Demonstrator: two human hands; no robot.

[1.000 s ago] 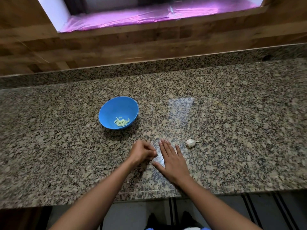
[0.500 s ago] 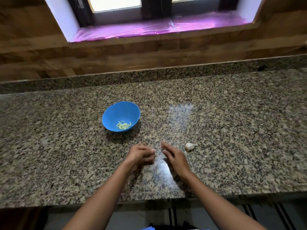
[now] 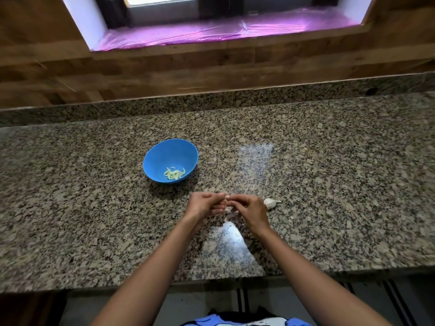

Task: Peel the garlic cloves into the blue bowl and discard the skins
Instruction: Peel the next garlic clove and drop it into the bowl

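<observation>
Speckled granite counter (image 3: 94, 208): round blue plastic bowl (image 3: 164, 156) holds peeled pale garlic cloves (image 3: 174, 174); front-right of bowl, left hand (image 3: 204, 205) and right hand (image 3: 250, 209) pinch one small pale garlic piece (image 3: 228, 208), white garlic bulb (image 3: 270, 203) farther right.

Surface: countertop (image 3: 329, 184) of speckled granite (grey, tan and black), polished.
Far edge: a low granite upstand (image 3: 211, 100) runs along the whole back.
Sheen: one pale glare patch (image 3: 256, 151) at mid-counter, a second nearer the front edge.
Bowl: blue bowl (image 3: 164, 154), upright, left of centre, standing straight on the stone.
Garlic: unpeeled garlic (image 3: 270, 203), white, lying on its side — right of the bowl, nearer the front edge, well apart from it.
</observation>
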